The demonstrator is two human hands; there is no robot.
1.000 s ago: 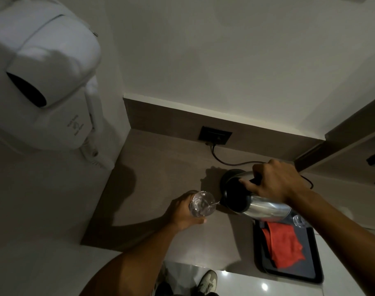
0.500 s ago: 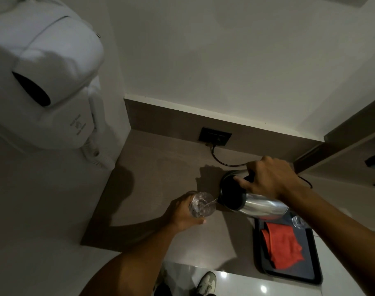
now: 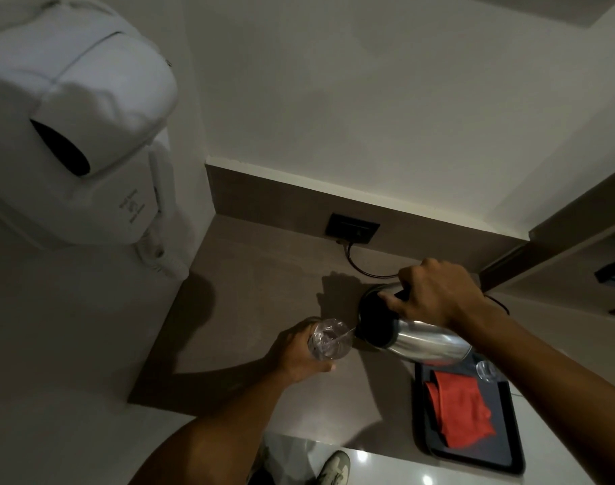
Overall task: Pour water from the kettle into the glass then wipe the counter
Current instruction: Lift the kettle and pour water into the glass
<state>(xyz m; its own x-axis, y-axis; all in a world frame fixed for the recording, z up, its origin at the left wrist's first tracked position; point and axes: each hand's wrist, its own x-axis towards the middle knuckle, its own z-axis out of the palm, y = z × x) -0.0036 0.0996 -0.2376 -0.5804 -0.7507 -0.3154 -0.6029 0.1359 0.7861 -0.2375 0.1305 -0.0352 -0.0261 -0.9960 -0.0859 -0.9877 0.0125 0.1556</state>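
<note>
Two bare hands share the pour in the head view. The right hand [image 3: 435,295] is wrapped tight around the dark handle of the kettle [image 3: 421,339], which is tipped far over above the counter [image 3: 257,281], spout toward the left. A thin stream of water [image 3: 344,335] runs from the spout into the glass [image 3: 329,339], which the left hand [image 3: 295,351] clasps around its side, fingers curled on the far wall, just above or on the counter; I cannot tell which.

The kettle is polished steel with a black lid, rounded and smooth; it probably weighs a fair bit with water in it, so the handle is the sound place to hold. The glass is clear, thin-looking and likely slippery when wet, best held around the body, and fragile if knocked. The counter is matte brown and flat.

Right of the kettle lies a dark tray [image 3: 509,449] with raised rim, holding a soft, folded red cloth [image 3: 460,411] and a second glass [image 3: 486,371]. The cloth looks limp and light, suited to the wiping not yet begun.
</note>
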